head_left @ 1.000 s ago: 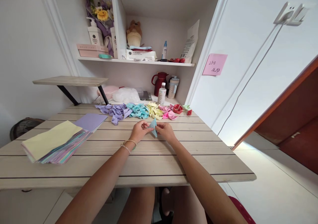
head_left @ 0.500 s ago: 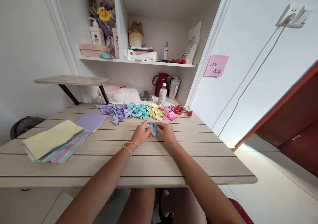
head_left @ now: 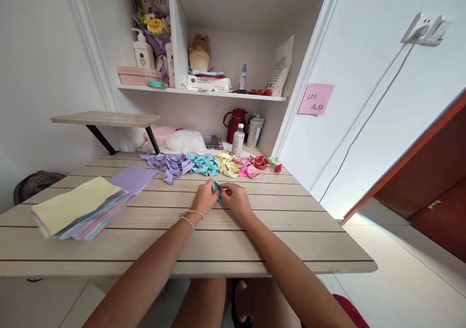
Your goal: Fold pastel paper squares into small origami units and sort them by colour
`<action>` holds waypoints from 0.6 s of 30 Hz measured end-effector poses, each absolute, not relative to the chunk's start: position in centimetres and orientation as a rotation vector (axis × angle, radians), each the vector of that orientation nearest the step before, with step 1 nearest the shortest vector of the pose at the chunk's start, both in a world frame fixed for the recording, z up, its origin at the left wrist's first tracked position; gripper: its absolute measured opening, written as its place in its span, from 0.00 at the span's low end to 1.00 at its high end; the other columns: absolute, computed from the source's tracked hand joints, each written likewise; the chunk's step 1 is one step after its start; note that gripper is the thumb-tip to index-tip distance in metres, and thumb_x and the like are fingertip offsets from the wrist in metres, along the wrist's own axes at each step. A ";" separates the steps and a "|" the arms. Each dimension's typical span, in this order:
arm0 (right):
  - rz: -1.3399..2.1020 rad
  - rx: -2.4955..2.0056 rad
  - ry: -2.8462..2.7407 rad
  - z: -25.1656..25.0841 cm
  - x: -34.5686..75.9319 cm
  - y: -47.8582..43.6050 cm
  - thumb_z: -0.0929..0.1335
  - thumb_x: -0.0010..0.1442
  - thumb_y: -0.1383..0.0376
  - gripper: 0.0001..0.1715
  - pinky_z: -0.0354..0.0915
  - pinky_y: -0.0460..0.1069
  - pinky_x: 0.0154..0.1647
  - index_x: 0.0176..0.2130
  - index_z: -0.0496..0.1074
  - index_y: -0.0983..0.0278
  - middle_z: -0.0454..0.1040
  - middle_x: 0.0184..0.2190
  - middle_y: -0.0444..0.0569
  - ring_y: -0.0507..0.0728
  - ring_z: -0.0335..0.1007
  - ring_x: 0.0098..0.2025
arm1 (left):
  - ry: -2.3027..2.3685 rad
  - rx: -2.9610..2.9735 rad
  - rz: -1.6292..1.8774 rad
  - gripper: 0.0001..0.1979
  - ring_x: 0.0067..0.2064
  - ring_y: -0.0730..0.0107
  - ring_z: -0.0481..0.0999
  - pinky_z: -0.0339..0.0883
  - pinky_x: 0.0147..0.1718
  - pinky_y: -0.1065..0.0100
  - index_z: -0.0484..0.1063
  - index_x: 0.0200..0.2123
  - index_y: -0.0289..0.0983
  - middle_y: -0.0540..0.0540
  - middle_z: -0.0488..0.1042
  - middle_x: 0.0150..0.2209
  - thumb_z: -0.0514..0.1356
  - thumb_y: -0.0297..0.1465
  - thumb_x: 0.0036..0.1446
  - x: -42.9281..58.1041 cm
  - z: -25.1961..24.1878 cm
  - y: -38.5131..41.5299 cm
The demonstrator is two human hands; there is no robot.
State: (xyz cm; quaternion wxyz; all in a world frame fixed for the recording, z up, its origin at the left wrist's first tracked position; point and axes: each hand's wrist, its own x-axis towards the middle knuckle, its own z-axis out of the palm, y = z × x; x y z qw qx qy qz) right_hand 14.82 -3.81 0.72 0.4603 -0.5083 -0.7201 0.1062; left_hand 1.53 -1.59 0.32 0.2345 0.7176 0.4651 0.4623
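Note:
A small folded piece of blue-green origami paper [head_left: 217, 188] is held above the table between both hands. My left hand [head_left: 205, 197] is closed on its left side, with two bracelets at the wrist. On the other side my right hand [head_left: 236, 198] pinches its edge with thumb and fingers. Just beyond them lies a row of folded paper pieces: purple ones [head_left: 173, 164], blue ones [head_left: 204, 164], yellow ones [head_left: 228, 165], pink ones [head_left: 249, 169] and red ones [head_left: 261, 162]. Part of the held paper is hidden by the fingers.
A stack of coloured paper sheets [head_left: 80, 204] lies on the left of the slatted table [head_left: 309, 240], beside a purple sheet [head_left: 136, 177]. At the back stand a bottle [head_left: 238, 141], a red jug [head_left: 237, 124] and a tumbler [head_left: 255, 130]. A small raised shelf [head_left: 105, 119] is at left.
Both hands have shifted slightly left with the blue-green paper. The paper has turned, so less of its face shows, and the right hand has closed in on the left.

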 end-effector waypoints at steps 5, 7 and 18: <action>0.232 -1.271 -1.851 0.5 14.5 -3.6 0.61 0.53 0.73 0.19 0.65 0.48 0.39 0.42 0.73 0.62 0.77 0.36 0.51 0.56 0.72 0.37 | 1.300 1.982 1.305 0.07 0.20 0.74 0.68 0.58 0.21 0.74 0.71 0.33 0.37 0.52 0.68 0.18 0.56 0.25 0.48 1.5 0.7 -1.8; 0.381 -1.245 -1.708 0.4 15.1 -3.2 0.61 0.53 0.72 0.18 0.66 0.48 0.37 0.40 0.75 0.63 0.77 0.35 0.51 0.56 0.73 0.36 | 1.158 1.828 1.322 0.08 0.23 0.72 0.71 0.63 0.23 0.73 0.71 0.34 0.36 0.51 0.71 0.20 0.57 0.26 0.48 1.5 0.8 -1.7; 1.173 -0.908 -1.335 1.6 17.8 -2.5 0.70 0.45 0.55 0.21 0.69 0.51 0.35 0.34 0.75 0.68 0.77 0.31 0.53 0.57 0.73 0.34 | 0.924 1.530 1.280 0.15 0.33 0.64 0.76 0.70 0.36 0.64 0.74 0.28 0.32 0.43 0.78 0.30 0.66 0.37 0.38 0.4 1.0 -0.7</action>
